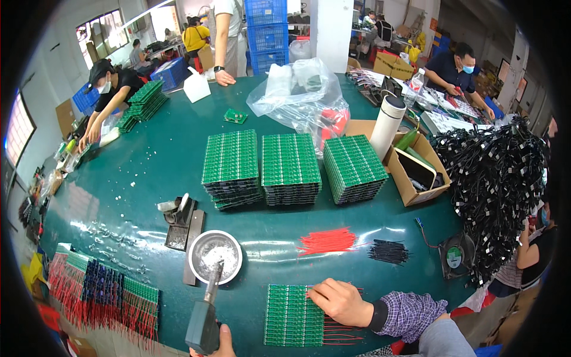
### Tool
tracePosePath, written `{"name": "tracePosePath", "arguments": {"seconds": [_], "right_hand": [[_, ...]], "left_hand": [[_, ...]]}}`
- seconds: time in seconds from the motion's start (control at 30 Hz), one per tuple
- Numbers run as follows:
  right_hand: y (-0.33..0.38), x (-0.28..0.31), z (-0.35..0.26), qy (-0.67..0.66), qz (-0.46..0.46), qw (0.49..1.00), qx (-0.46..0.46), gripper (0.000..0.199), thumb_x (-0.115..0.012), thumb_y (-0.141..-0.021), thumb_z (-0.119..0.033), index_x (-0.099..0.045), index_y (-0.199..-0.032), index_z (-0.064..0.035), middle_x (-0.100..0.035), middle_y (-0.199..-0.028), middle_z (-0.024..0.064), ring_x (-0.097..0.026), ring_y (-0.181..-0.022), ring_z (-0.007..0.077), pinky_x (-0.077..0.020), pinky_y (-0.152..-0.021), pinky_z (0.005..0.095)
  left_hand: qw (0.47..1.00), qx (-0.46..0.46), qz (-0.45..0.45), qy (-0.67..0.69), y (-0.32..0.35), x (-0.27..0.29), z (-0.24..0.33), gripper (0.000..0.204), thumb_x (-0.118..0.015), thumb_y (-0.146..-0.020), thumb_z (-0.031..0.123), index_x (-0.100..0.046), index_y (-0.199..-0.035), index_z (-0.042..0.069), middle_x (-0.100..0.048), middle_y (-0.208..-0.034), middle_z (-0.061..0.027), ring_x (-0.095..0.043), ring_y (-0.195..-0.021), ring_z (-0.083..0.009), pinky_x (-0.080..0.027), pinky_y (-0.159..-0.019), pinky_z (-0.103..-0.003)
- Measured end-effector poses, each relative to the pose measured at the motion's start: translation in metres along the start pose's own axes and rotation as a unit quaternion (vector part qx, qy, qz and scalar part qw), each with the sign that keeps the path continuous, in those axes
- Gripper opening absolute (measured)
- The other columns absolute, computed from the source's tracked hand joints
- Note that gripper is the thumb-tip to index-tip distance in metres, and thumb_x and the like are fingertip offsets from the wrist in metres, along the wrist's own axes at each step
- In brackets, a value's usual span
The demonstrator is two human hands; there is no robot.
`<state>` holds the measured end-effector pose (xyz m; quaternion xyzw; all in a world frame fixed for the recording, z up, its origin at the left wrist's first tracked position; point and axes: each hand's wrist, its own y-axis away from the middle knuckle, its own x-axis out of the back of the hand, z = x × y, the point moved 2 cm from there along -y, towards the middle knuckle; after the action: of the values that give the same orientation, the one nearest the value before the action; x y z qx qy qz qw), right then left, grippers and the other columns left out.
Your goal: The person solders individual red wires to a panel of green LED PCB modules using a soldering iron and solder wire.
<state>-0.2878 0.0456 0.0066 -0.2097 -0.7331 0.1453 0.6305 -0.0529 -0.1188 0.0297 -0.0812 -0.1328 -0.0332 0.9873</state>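
My left hand is wrapped round a dark grey-green soldering gun. The gun's metal barrel reaches into a white bowl that holds pale, whitish stuff. A green circuit board panel lies flat at the table's near edge, divided into many small boards. Over its upper right part is my right hand, fingers pinched on a thin red wire. More red wires stick out from the panel's right side. What exactly the fingertips press on is partly hidden.
Three stacks of green panels stand beyond. Loose red wires and black wires lie at the right, near a cable heap. Wired panels hang over the left edge. A white flask stands by a cardboard box. Co-workers surround the table.
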Motion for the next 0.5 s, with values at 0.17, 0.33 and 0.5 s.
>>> {"name": "tracePosePath", "arguments": {"seconds": [0.17,0.33,0.5], "right_hand": [[-0.003,0.002,0.001,0.0,0.014,1.0,-0.002,0.019,-0.067,-0.077,-0.011,-0.068,-0.094,-0.003,-0.058,-0.083,0.0027,-0.06,-0.08,0.0168,-0.0502,-0.06,0.028],[-0.005,0.0,0.002,-0.005,0.004,1.0,-0.005,0.018,-0.067,-0.078,-0.011,-0.068,-0.094,-0.0038,-0.058,-0.083,0.0028,-0.059,-0.08,0.017,-0.0506,-0.06,0.0283],[-0.004,0.001,0.002,-0.005,0.0,1.0,-0.01,0.018,-0.066,-0.078,-0.011,-0.067,-0.094,-0.0038,-0.057,-0.083,0.003,-0.059,-0.08,0.0174,-0.0508,-0.061,0.0283]], "left_hand": [[0.995,0.038,-0.058,-0.072,0.019,-0.001,-0.003,0.034,-0.088,-0.077,0.009,-0.069,-0.103,-0.003,-0.07,-0.081,-0.0058,-0.063,-0.063,-0.0145,-0.052,-0.06,-0.03],[0.99,0.068,-0.075,0.096,0.033,-0.01,-0.011,0.03,-0.083,-0.078,-0.001,-0.068,-0.104,-0.003,-0.067,-0.078,-0.0051,-0.059,-0.059,-0.0108,-0.047,-0.052,-0.025],[0.967,0.139,-0.153,0.15,0.044,-0.018,0.004,0.032,-0.077,-0.078,-0.011,-0.066,-0.108,-0.005,-0.067,-0.086,-0.0063,-0.056,-0.06,-0.0104,-0.046,-0.054,-0.025]]}}
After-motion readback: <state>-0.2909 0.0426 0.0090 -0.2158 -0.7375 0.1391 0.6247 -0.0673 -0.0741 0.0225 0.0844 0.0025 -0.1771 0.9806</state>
